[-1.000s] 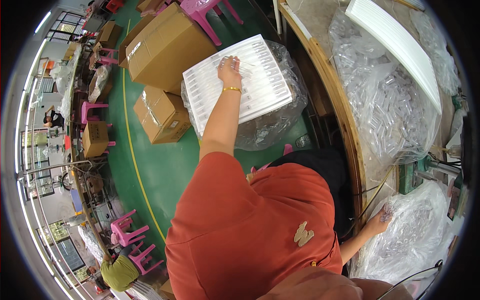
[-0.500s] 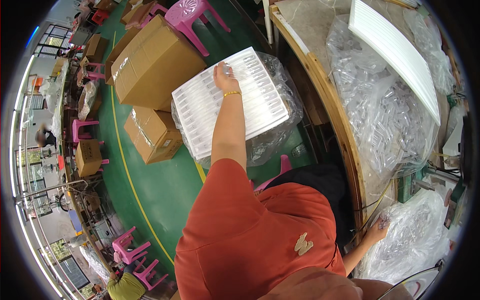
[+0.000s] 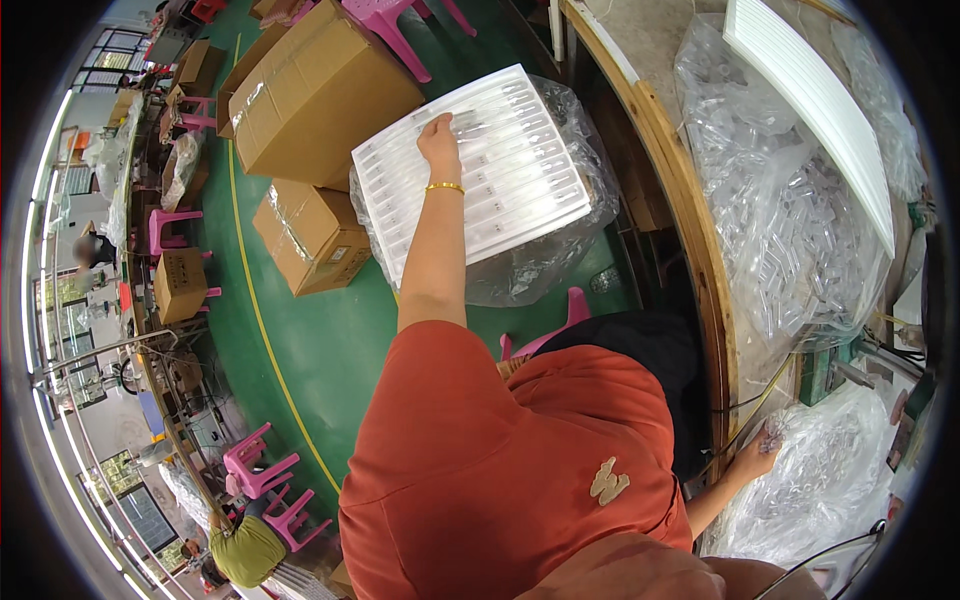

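Note:
My left hand [image 3: 438,136] reaches far out over a white ribbed tray [image 3: 520,190] that rests on a clear plastic bag [image 3: 540,270] on the green floor. Its fingers lie on the tray's upper part, pinching a small clear tube [image 3: 468,126]. A gold bangle circles that wrist. My right hand [image 3: 757,456] is low at the right, fingers curled into a bag of clear plastic pieces [image 3: 820,480] beside the wooden bench edge [image 3: 690,230].
Brown cartons [image 3: 320,90] [image 3: 310,240] stand left of the tray. Pink stools [image 3: 262,470] sit on the floor. On the bench lie a large bag of clear tubes [image 3: 790,230] and a long white tray [image 3: 810,100]. Another person [image 3: 245,550] crouches at lower left.
My left hand has stayed on the upper part of the white tray, shifting slightly along it. My right hand remains at the bag of clear pieces. My head has tilted a little.

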### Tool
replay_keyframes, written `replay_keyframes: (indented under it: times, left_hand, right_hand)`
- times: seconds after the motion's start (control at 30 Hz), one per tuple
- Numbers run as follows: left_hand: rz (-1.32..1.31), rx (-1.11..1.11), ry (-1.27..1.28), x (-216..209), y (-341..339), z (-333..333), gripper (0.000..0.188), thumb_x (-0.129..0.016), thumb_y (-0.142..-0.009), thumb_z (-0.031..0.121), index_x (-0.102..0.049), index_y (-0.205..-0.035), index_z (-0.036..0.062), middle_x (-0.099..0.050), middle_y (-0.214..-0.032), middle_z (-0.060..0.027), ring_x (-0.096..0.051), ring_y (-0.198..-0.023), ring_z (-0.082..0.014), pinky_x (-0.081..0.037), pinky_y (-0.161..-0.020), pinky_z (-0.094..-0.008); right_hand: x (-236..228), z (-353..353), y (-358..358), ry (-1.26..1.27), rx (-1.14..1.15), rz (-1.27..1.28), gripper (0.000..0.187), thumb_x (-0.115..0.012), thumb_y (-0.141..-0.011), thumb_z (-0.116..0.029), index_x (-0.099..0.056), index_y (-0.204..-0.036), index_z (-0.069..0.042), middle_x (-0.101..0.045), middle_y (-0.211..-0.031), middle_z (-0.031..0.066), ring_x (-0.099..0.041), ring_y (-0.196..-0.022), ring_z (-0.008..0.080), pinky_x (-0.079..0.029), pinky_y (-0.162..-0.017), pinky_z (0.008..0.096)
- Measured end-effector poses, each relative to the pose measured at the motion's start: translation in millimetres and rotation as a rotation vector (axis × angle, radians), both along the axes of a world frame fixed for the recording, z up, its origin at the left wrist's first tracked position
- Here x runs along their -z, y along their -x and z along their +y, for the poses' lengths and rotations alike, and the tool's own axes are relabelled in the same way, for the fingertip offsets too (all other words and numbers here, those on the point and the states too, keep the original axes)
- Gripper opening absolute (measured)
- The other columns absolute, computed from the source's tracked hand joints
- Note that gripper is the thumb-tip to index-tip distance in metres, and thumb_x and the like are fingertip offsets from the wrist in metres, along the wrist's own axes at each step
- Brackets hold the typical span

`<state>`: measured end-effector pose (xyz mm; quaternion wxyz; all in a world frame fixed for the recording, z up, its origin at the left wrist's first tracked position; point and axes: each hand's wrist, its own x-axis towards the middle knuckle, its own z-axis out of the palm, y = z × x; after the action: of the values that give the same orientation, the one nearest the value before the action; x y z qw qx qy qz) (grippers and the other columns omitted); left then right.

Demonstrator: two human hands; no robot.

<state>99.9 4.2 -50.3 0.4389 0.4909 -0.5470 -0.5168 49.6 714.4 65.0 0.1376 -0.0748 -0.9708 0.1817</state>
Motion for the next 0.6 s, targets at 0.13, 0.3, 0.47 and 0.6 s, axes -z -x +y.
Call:
replay_keyframes:
  times: [0.13, 0.3, 0.47, 0.6]
  left_hand:
    - [-0.307, 0.079, 0.217, -3, -15, 11, 0.019, -0.052, -0.082, 0.009, -0.061, -0.094, -0.0023, -0.06, -0.1, -0.0108, -0.055, -0.092, -0.0176, -0.042, -0.081, -0.0264]
    - [-0.3, 0.102, 0.37, 6, -32, 8, 0.022, -0.051, -0.082, 0.007, -0.057, -0.102, 0.0011, -0.058, -0.102, -0.0156, -0.056, -0.092, -0.0235, -0.043, -0.079, -0.0293]
    - [-0.506, 0.266, 0.564, -10, -51, 8, 0.025, -0.061, -0.075, 0.012, -0.059, -0.098, 0.0026, -0.057, -0.098, -0.014, -0.053, -0.091, -0.0266, -0.041, -0.083, -0.033]
    - [-0.85, 0.593, 0.885, -23, -58, 12, 0.039, -0.069, -0.069, 0.023, -0.057, -0.1, 0.0051, -0.055, -0.096, -0.0109, -0.047, -0.091, -0.0273, -0.04, -0.081, -0.0333]
  right_hand:
    - [-6, -7, -1, 0.035, -0.01, 0.001, 0.034, -0.061, -0.078, -0.014, -0.054, -0.104, 0.008, -0.059, -0.098, 0.0219, -0.058, -0.091, 0.0306, -0.044, -0.079, 0.0337]
    - [-4, -5, 0, 0.004, -0.012, 0.004, 0.033, -0.061, -0.078, -0.013, -0.055, -0.103, 0.008, -0.06, -0.097, 0.0217, -0.058, -0.09, 0.0302, -0.045, -0.078, 0.0336]
    - [-10, -13, 0, 0.039, -0.001, -0.025, 0.032, -0.061, -0.078, -0.012, -0.055, -0.103, 0.008, -0.06, -0.096, 0.0212, -0.059, -0.088, 0.0293, -0.045, -0.077, 0.0332]
    - [-5, -7, 0, 0.011, 0.004, -0.002, 0.031, -0.061, -0.078, -0.012, -0.055, -0.102, 0.007, -0.061, -0.095, 0.0201, -0.059, -0.088, 0.0285, -0.045, -0.076, 0.0324]
